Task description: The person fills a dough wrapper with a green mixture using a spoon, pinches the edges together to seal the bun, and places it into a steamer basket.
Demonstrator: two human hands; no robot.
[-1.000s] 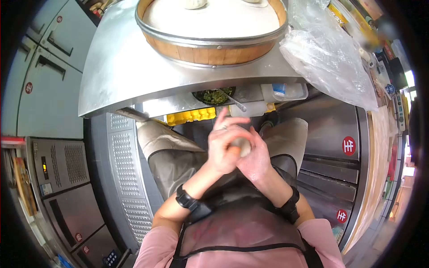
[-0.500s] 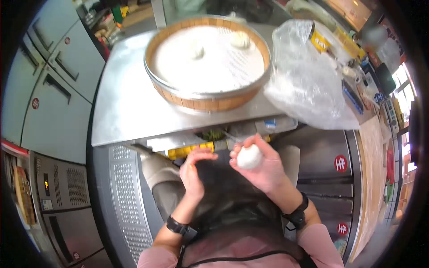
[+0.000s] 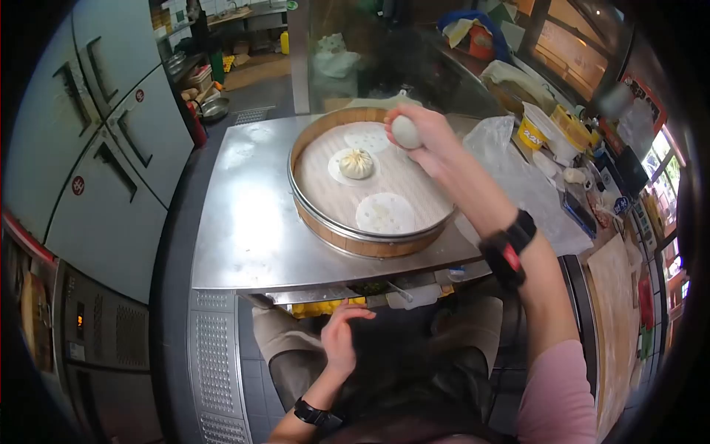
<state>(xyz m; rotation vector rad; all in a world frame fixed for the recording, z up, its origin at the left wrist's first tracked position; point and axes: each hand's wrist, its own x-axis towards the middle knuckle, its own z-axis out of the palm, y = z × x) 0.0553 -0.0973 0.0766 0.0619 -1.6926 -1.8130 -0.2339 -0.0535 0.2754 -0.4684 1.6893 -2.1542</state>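
Observation:
A smooth white bun (image 3: 406,132) sits in my right hand (image 3: 435,133), whose fingers curl round it over the far right part of a round bamboo steamer (image 3: 347,240). In the steamer, one pleated bun (image 3: 356,166) rests on a round paper liner. A second paper liner (image 3: 384,215) lies nearer the front, and a third liner (image 3: 364,135) shows behind the bun. My right hand and forearm hide the steamer's right side. My left hand (image 3: 340,337) is low over my lap, near the table's front edge, fingers apart and holding nothing.
The steamer stands on a steel table (image 3: 244,244). At its right are a crumpled clear plastic bag (image 3: 510,170), yellow tubs (image 3: 534,129) and a dark phone (image 3: 578,213). Pale fridges (image 3: 111,177) line the left, and a floured wooden board (image 3: 612,325) lies at the right.
My right hand has gone from in front of my body up and forward over the steamer, carrying the white bun. My left hand stays low. The camera view has tilted up.

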